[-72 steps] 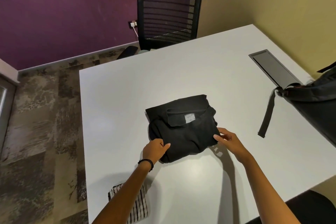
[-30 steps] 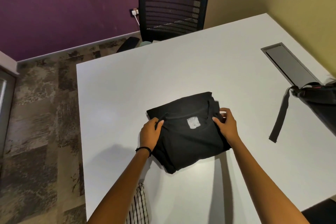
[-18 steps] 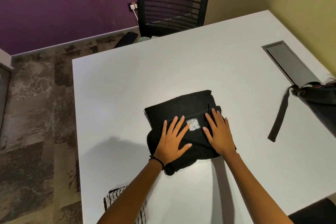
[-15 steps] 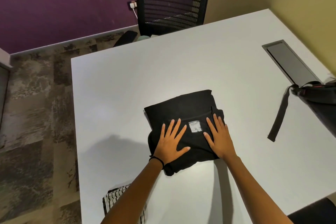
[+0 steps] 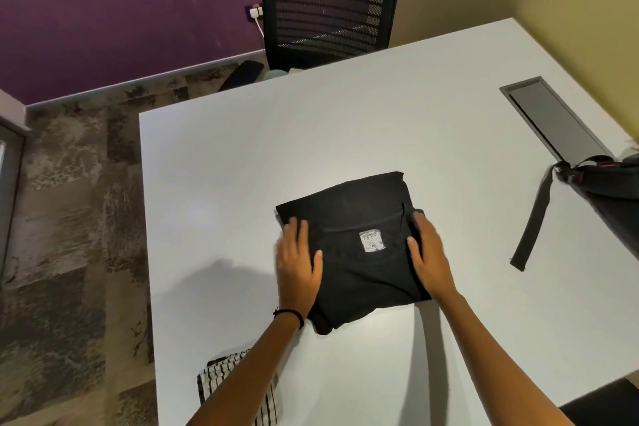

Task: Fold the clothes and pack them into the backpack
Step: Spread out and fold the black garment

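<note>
A folded black garment [image 5: 359, 218] with a small grey label lies in the middle of the white table [image 5: 242, 156]. My left hand [image 5: 299, 263] lies flat with straight fingers on its left edge. My right hand [image 5: 428, 252] lies flat along its right edge. Both hands press the fabric and grip nothing. The black backpack [image 5: 615, 190] sits at the table's right edge, mostly out of frame, with a strap [image 5: 534, 221] trailing onto the table.
A folded black-and-white striped cloth [image 5: 221, 380] lies at the table's near left edge, partly under my left forearm. A black mesh chair [image 5: 328, 3] stands behind the table. A grey cable hatch [image 5: 553, 117] is set in the table at the right.
Both hands have slid apart from the middle of the garment to its left and right edges, still flat. The garment has stayed in place.
</note>
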